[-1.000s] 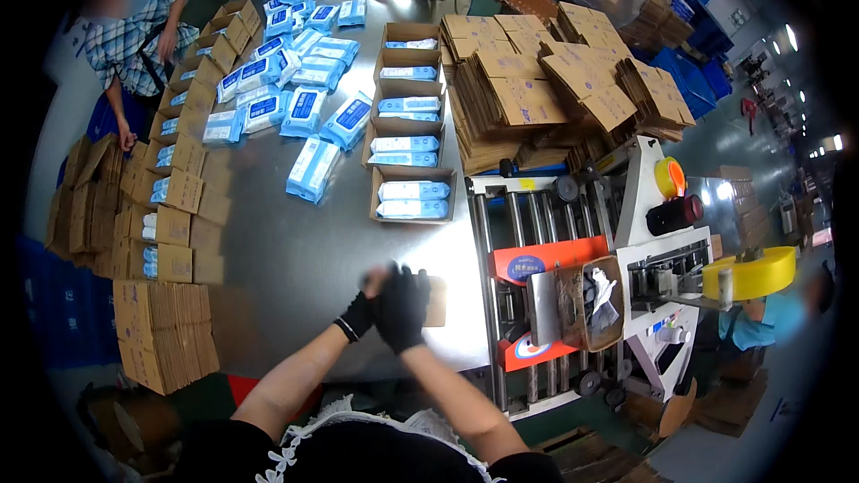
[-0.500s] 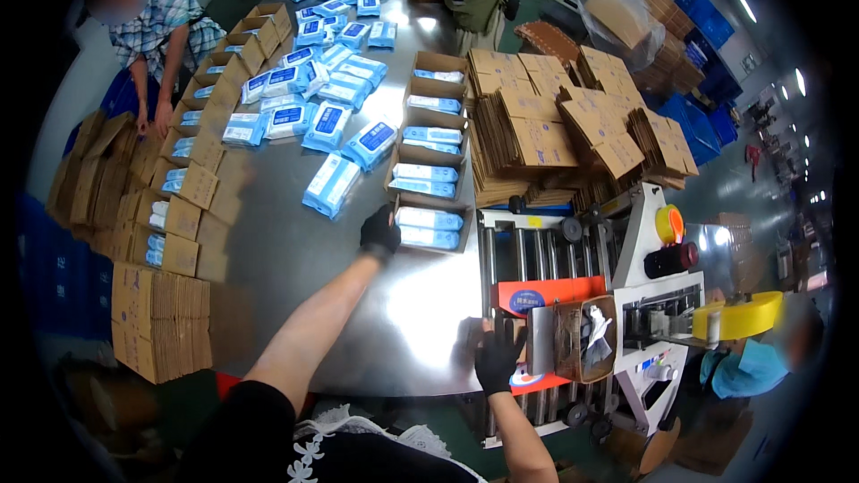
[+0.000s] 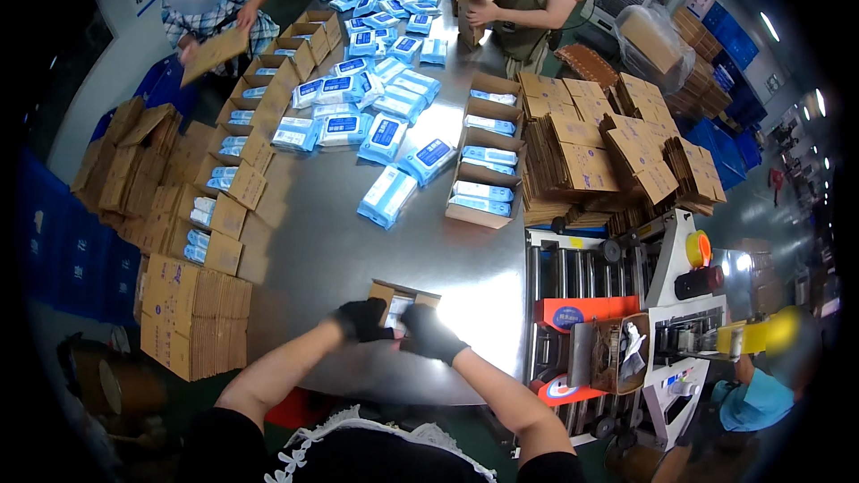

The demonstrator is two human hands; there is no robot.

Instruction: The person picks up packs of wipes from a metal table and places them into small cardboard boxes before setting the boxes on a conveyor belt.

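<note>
My gloved left hand (image 3: 362,319) and right hand (image 3: 429,335) both grip 1 open cardboard box (image 3: 403,297) on the steel worktop (image 3: 358,241); blue wipe packs (image 3: 386,197) lie beyond.

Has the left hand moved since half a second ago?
Yes. The left hand pulled back from the far filled cartons to the small box.
</note>
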